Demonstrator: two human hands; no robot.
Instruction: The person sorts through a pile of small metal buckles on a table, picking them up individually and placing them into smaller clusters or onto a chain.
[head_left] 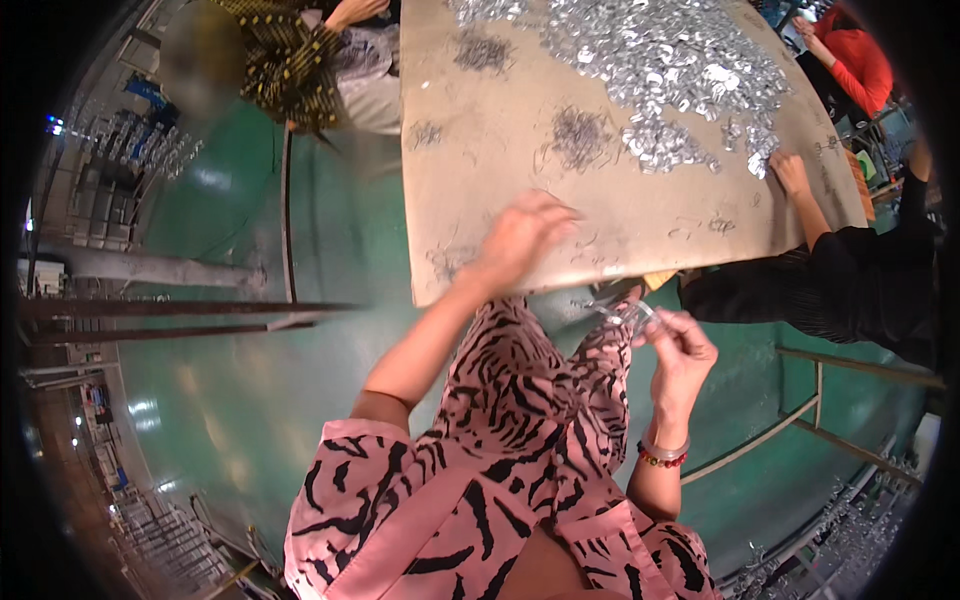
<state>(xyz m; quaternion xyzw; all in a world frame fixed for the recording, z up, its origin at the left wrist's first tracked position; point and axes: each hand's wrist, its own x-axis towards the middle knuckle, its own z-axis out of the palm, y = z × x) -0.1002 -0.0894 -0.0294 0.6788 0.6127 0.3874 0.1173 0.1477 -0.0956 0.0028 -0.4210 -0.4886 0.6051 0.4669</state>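
Note:
My right hand (683, 352) is raised just off the table's near edge, thumb and fingers pinched on a shiny looped metal piece (640, 316). Its exact kind is too blurred to make out. Over the near left part of the table (590, 215) is my left hand (525, 238), smeared by motion, so its grip does not show. Close to it on the brown tabletop are a pile of thin dark wire pieces (580, 138) and a smaller scatter of them (450, 262).
A large heap of shiny metal parts (670, 75) covers the far right of the table. A person in black (820, 285) reaches in at the right; another in dark patterned clothing (290, 60) is at far left. Metal frames (820, 395) stand on the green floor.

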